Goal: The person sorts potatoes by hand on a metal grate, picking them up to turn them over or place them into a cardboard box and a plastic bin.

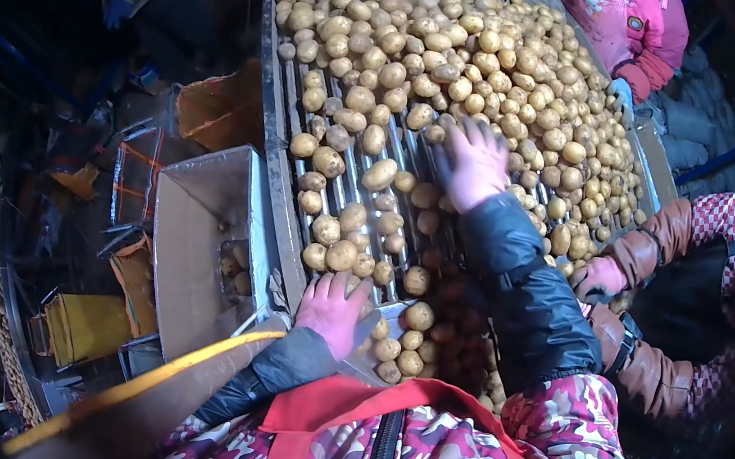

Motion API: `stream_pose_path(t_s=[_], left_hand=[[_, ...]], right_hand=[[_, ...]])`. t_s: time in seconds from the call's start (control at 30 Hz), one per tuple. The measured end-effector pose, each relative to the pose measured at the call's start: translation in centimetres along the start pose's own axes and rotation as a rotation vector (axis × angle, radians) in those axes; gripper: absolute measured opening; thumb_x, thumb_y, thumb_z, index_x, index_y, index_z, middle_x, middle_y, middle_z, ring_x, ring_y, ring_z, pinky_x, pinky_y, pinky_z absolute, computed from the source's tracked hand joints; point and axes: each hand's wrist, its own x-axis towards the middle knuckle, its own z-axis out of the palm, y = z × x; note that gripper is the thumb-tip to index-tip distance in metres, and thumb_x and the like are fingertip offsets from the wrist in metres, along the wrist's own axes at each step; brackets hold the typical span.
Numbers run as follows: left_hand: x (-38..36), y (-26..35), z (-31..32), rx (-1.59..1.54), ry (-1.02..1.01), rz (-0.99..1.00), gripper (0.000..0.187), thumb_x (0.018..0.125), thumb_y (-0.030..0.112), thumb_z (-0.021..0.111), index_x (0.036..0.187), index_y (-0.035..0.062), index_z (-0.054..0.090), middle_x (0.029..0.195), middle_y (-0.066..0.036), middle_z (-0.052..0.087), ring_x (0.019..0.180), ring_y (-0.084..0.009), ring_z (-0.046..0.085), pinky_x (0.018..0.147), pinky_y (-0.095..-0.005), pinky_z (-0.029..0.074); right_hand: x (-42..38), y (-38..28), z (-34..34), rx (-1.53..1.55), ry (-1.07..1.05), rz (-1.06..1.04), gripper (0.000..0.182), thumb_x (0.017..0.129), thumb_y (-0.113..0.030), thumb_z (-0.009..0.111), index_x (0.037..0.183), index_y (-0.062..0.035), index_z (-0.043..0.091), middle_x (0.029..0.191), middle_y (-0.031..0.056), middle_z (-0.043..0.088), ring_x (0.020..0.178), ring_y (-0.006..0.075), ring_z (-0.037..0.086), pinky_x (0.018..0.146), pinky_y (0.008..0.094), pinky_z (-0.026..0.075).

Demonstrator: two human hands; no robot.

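Observation:
Many potatoes [380, 174] lie on a slatted metal roller bed [348, 173] running away from me. My right hand [476, 165], in a pink glove with dark fingertips, reaches over the middle of the bed. Its fingers are spread among the potatoes, and none is gripped. My left hand [335, 316], gloved alike, rests at the near left end of the bed. Its fingers are stretched out just below several potatoes. Between my arms, more potatoes [412, 339] lie at the near end, partly in shadow.
Left of the bed stands an open cardboard box [200, 265] with some potatoes inside. A yellow-edged chute or bag [160, 378] crosses below it. On the right, a co-worker's gloved hands [600, 279] are at the potatoes; another person in a pink jacket [630, 33] stands farther back.

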Motion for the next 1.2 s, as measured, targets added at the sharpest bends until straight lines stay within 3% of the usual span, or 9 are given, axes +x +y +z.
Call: stream_pose_path(t_s=[0.13, 0.33, 0.43, 0.73, 0.8, 0.9, 0.93, 1.07, 1.2], left_hand=[[0.0, 0.1, -0.2, 0.005, -0.008, -0.006, 0.054, 0.088, 0.035, 0.072, 0.135, 0.0099, 0.063, 0.134, -0.024, 0.054, 0.123, -0.0438, 0.054, 0.105, -0.0543, 0.045], [1.0, 0.0, 0.3, -0.138, -0.084, -0.201, 0.040, 0.087, 0.029, 0.066, 0.123, 0.0118, 0.066, 0.131, -0.018, 0.055, 0.121, -0.0384, 0.054, 0.102, -0.0522, 0.045], [-0.1, -1.3, 2.0, 0.196, -0.049, 0.057, 0.047, 0.085, 0.029, 0.069, 0.127, 0.0107, 0.064, 0.130, -0.018, 0.055, 0.119, -0.0391, 0.055, 0.101, -0.0519, 0.046], [0.3, -0.1, 0.2, 0.018, -0.042, 0.008, 0.049, 0.087, 0.037, 0.070, 0.130, 0.0132, 0.066, 0.131, -0.022, 0.053, 0.125, -0.0444, 0.051, 0.105, -0.0548, 0.043], [0.3, 0.0, 0.2, -0.001, -0.032, 0.004, 0.049, 0.087, 0.036, 0.070, 0.130, 0.0128, 0.066, 0.131, -0.022, 0.053, 0.126, -0.0441, 0.050, 0.106, -0.0546, 0.043], [0.3, -0.1, 0.3, 0.015, -0.062, 0.003, 0.049, 0.085, 0.037, 0.072, 0.127, 0.0122, 0.067, 0.131, -0.023, 0.053, 0.126, -0.0447, 0.051, 0.105, -0.0543, 0.044], [0.2, -0.3, 0.4, 0.027, -0.055, 0.012, 0.048, 0.085, 0.037, 0.073, 0.125, 0.0117, 0.068, 0.131, -0.024, 0.053, 0.126, -0.0448, 0.051, 0.105, -0.0541, 0.044], [0.0, -0.6, 0.5, 0.062, -0.107, 0.008, 0.041, 0.083, 0.035, 0.073, 0.114, 0.0081, 0.069, 0.129, -0.025, 0.054, 0.124, -0.0452, 0.052, 0.105, -0.0538, 0.044], [-0.8, -1.6, 3.1, 0.151, -0.064, -0.023, 0.029, 0.086, 0.028, 0.066, 0.106, 0.0087, 0.069, 0.126, -0.022, 0.056, 0.124, -0.0408, 0.052, 0.103, -0.0518, 0.044]], right_hand=[[7.5, -8.2, 3.0, 0.094, -0.298, -0.284, 0.044, 0.084, -0.019, 0.073, 0.126, -0.0119, 0.065, 0.140, 0.0145, 0.059, 0.133, 0.0363, 0.053, 0.112, 0.0516, 0.041], [8.8, -15.3, 10.3, 0.204, -0.314, -0.167, 0.061, 0.095, -0.059, 0.061, 0.142, -0.0208, 0.062, 0.158, 0.0181, 0.047, 0.151, 0.0393, 0.036, 0.122, 0.0647, 0.023], [5.6, -14.4, 8.7, 0.305, -0.374, -0.249, 0.067, 0.092, -0.060, 0.066, 0.141, -0.0141, 0.061, 0.153, 0.0195, 0.051, 0.146, 0.0393, 0.041, 0.121, 0.0658, 0.024], [-1.1, -5.5, 1.1, 0.366, -0.352, -0.403, 0.050, 0.090, -0.050, 0.070, 0.125, -0.0140, 0.069, 0.134, 0.0176, 0.064, 0.123, 0.0363, 0.061, 0.112, 0.0583, 0.036], [3.4, -5.7, -2.2, 0.229, -0.959, -0.273, 0.028, 0.089, -0.033, 0.071, 0.106, -0.0118, 0.076, 0.114, 0.0127, 0.073, 0.109, 0.0359, 0.067, 0.105, 0.0502, 0.046], [3.8, -8.0, 0.2, 0.304, -0.423, -0.200, 0.020, 0.087, -0.017, 0.065, 0.104, -0.0094, 0.072, 0.101, 0.0155, 0.072, 0.096, 0.0371, 0.070, 0.086, 0.0473, 0.055], [3.9, -9.5, 1.9, 0.358, -0.532, -0.231, 0.043, 0.085, -0.016, 0.067, 0.128, -0.0106, 0.065, 0.109, 0.0167, 0.070, 0.098, 0.0368, 0.072, 0.086, 0.0496, 0.056], [2.4, -15.2, 6.0, 0.200, -0.575, -0.119, 0.047, 0.095, -0.014, 0.055, 0.142, -0.0108, 0.053, 0.114, 0.0194, 0.070, 0.102, 0.0353, 0.072, 0.084, 0.0491, 0.058], [2.5, -14.5, 8.3, 0.269, -0.573, -0.164, 0.030, 0.099, -0.020, 0.050, 0.121, -0.0114, 0.068, 0.108, 0.0150, 0.074, 0.105, 0.0336, 0.073, 0.086, 0.0479, 0.058]])
